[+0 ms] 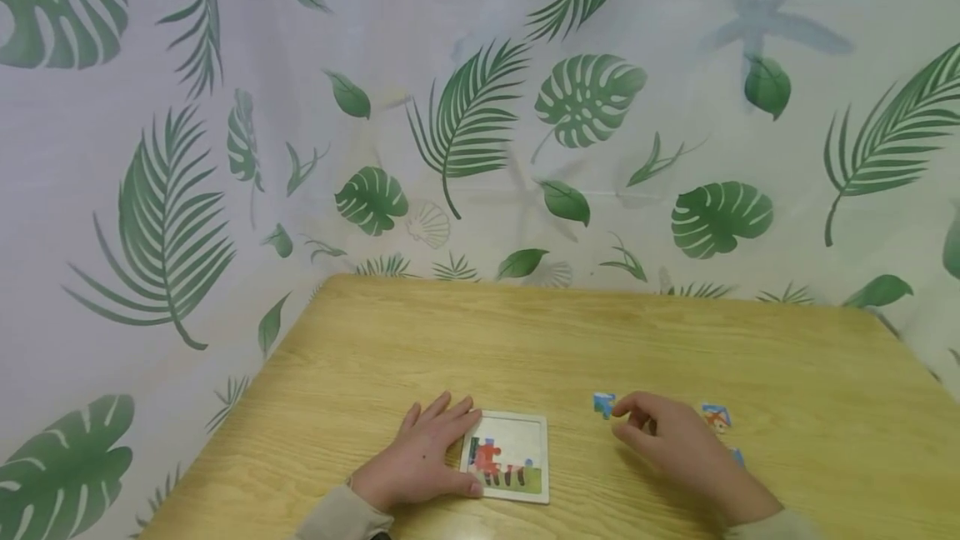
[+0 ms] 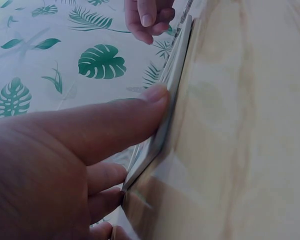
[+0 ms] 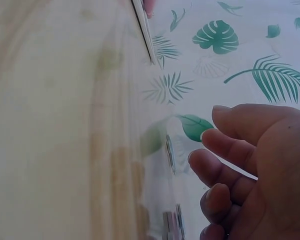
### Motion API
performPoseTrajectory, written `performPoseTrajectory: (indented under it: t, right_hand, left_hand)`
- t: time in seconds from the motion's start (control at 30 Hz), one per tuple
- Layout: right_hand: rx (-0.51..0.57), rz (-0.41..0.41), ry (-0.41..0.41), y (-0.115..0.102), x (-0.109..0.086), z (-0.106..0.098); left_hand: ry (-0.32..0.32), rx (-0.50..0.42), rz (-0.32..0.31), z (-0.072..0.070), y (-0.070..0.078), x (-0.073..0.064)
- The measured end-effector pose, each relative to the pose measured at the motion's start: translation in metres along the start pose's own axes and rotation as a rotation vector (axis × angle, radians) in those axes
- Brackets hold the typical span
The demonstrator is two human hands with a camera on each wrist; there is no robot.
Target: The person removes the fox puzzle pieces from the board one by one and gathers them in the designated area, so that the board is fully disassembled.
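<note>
A small jigsaw board with a pale rim lies on the table, its lower part and left side filled with a red, green and striped picture. My left hand rests along its left side, fingers extended and thumb at the lower left corner. In the left wrist view the thumb presses the board's edge. To the right, my right hand hovers beside a blue puzzle piece, fingers loosely bent. The right wrist view shows nothing between those fingers, apart from the piece.
An orange and blue puzzle piece lies beyond the right hand. Another blue piece is partly hidden by that hand. The wooden table ends at a leaf-printed curtain along the back and left.
</note>
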State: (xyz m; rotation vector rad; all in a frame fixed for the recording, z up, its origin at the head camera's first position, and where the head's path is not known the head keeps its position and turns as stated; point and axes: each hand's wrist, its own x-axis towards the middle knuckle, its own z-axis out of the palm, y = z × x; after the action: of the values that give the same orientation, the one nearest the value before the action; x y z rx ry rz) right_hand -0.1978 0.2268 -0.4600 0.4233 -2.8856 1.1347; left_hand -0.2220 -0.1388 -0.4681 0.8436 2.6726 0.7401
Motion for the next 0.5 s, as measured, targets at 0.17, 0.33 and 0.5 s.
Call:
performPoseTrajectory:
  t: [0.17, 0.33, 0.5]
  right_hand:
    - [0.014, -0.008, -0.044, -0.006, 0.006, 0.009]
    - [0.019, -0.039, -0.055, -0.018, 0.013, 0.016]
    - [0.037, -0.066, -0.091, -0.031, 0.019, 0.026]
  left_hand:
    - [-0.004, 0.003, -0.006, 0.001, 0.000, -0.001]
    - [0.002, 0.006, -0.002, -0.001, 0.001, -0.001]
    - [-0.001, 0.003, -0.003, -0.002, 0.002, -0.001]
